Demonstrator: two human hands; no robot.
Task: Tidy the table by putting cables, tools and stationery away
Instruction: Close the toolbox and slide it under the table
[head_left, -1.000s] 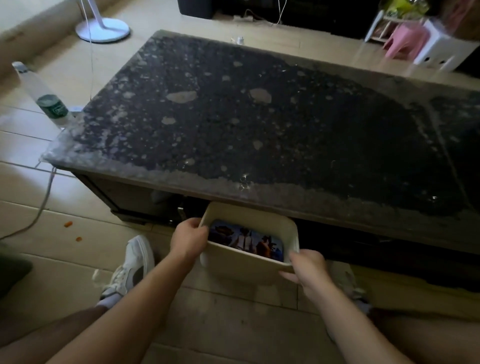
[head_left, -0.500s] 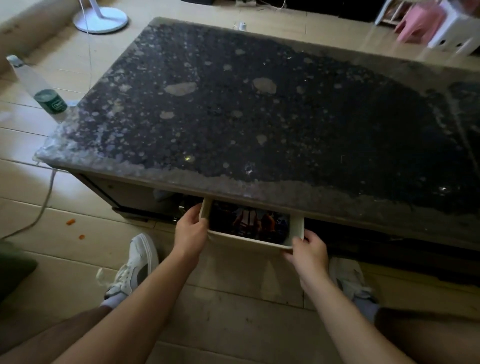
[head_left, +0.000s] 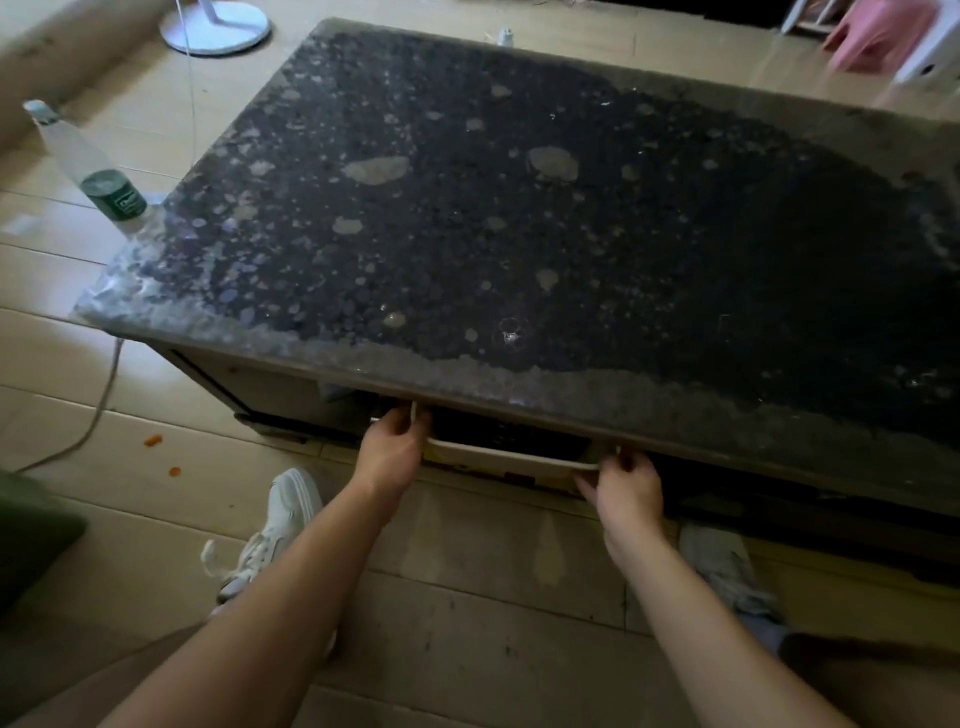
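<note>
Down at lower centre, a pale plastic bin (head_left: 511, 458), slid almost wholly under the dark speckled table (head_left: 519, 218), with only the front rim and a strip of front wall showing below the table's near edge. Gripped at the left front corner by the left hand (head_left: 390, 451), fingers curled over the rim. Gripped at the right front corner by the right hand (head_left: 629, 486), fingers wrapped round the corner, some above the rim and some beneath. Too dark inside the bin to tell the contents. Both forearms reaching up from the bottom of the frame.

Elsewhere, at upper left, a clear bottle (head_left: 85, 161) with a green label on the floor, just beside the table's left corner. Further up, at top left, a round white fan base (head_left: 215, 26). At left, a grey cable (head_left: 98, 410) trailing over the tiles, near two orange scraps (head_left: 154, 441). Left of lower centre, a white shoe (head_left: 283, 525); right of centre, a second shoe (head_left: 727, 566) in shadow. At top right, a pink stool (head_left: 878, 31).
</note>
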